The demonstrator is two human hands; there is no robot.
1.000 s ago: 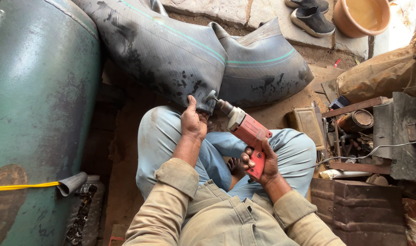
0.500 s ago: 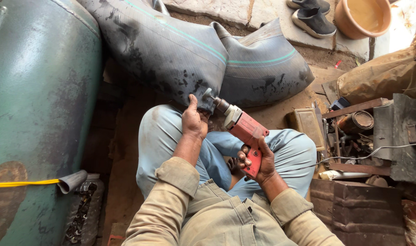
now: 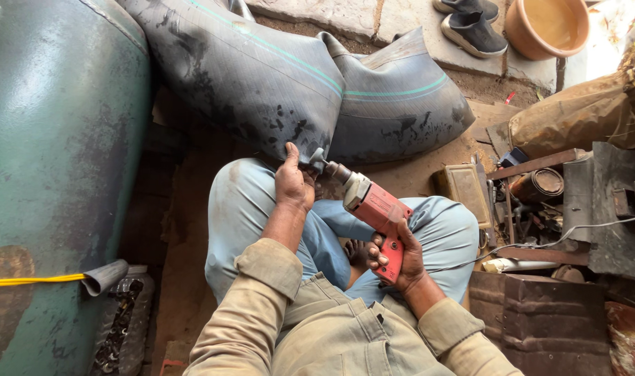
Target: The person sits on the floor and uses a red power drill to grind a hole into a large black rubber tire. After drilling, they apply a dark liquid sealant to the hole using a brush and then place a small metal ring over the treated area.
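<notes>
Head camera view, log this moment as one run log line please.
left hand: pressing black inner tube on knee | right hand: gripping red power drill | drill tip: at tube by left fingers | posture: seated cross-legged

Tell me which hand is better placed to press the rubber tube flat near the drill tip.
Left, probably. The left hand already rests on the black inner tube beside the drill's tip, while the right hand is busy gripping the red drill handle.

A rough tyre-repair workshop on the ground.
A big black inner tube (image 3: 296,83), a green air tank (image 3: 60,153) and rusty metal scrap (image 3: 540,209) surround the seated worker.
</notes>
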